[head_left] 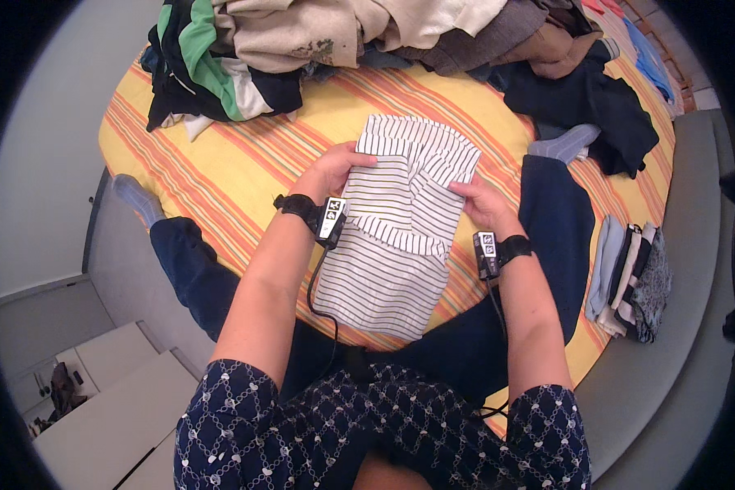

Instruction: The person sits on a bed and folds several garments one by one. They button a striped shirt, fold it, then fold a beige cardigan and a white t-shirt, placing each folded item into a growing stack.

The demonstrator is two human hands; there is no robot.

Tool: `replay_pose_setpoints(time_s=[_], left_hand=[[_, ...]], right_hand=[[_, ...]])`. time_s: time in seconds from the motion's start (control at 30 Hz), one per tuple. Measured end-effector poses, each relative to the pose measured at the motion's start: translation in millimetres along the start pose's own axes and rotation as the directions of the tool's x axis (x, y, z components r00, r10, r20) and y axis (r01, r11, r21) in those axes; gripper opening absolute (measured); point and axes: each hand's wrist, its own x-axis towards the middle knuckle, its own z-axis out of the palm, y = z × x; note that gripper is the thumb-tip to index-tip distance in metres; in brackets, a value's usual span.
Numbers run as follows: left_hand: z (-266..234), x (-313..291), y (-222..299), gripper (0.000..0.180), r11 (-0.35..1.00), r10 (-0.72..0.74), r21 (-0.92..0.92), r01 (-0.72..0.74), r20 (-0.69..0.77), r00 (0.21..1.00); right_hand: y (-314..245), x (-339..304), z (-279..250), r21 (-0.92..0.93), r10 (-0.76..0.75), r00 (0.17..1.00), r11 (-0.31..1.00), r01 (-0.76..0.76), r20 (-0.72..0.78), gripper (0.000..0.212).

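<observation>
The garment (384, 286) is white with dark stripes, the bedspread (245, 163) yellow (orange-striped, too), the shirt (318, 433) navy, white-patterned.

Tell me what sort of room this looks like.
Likely a bedroom: there's what seems to be a bed with a yellow striped covering, a heap of clothes at its far side and folded clothes near its right edge.

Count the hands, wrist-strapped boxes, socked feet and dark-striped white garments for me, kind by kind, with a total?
Hands: 2 (left hand, right hand)
Wrist-strapped boxes: 2 (left box, right box)
Socked feet: 2 (left foot, right foot)
Dark-striped white garment: 1, seemingly a single piece
Total: 7
</observation>
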Motion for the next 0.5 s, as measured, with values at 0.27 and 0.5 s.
replay_pose_setpoints(time_s=[0.27, 0.5], left_hand=[[18, 4, 9, 0.04, 0.998, 0.045, 0.04, -0.047, 0.063, 0.997], [27, -86, 11, 0.025, 0.776, 0.299, 0.523, -0.353, 0.187, 0.936]], right_hand=[[1, 7, 19, -0.076, -0.104, 0.993, 0.992, 0.099, -0.062, 0.041], [-7, -76, 59, -0.615, -0.279, 0.91, 0.672, 0.413, 0.307, 0.027]])
